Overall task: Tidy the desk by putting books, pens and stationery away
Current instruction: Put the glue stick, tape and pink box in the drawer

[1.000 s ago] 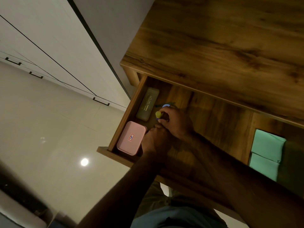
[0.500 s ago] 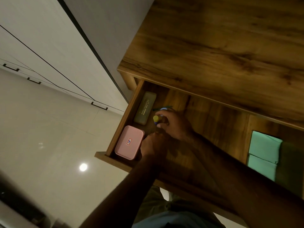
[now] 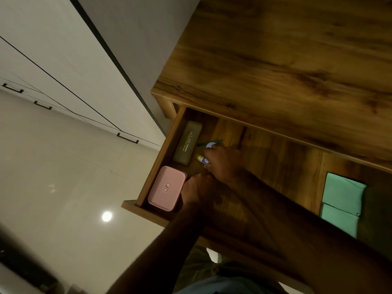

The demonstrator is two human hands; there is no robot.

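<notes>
Both bare forearms converge ahead: right hand (image 3: 222, 164) pinching a tube (image 3: 201, 159), left hand (image 3: 194, 188) just behind, fingers curled under.

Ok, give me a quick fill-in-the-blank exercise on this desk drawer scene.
1. The drawer under the desktop is pulled ___.
2. The box in the drawer's front corner is coloured ___.
3. The right hand holds a small tube with a ___ cap.
Missing words: open; pink; yellow.
</notes>
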